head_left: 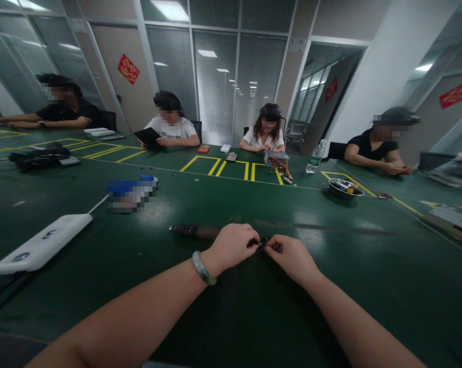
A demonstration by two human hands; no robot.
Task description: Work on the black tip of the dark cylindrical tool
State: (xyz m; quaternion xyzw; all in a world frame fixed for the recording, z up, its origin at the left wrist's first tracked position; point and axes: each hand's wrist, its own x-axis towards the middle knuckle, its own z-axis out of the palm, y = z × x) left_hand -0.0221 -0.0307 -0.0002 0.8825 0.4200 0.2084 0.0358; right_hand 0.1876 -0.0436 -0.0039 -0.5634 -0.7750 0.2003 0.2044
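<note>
Small black part (263, 244), with a brassy glint at its tip, sits pinched between my left hand (231, 248) and right hand (292, 258), too tiny to make out further. Fingertips of both hands clench it above the glossy green bench mat (388, 271), near me. Just beyond my left hand lies a dark cylindrical tool (195, 232); a smooth, pale green bangle (202, 268) circles my left wrist.
</note>
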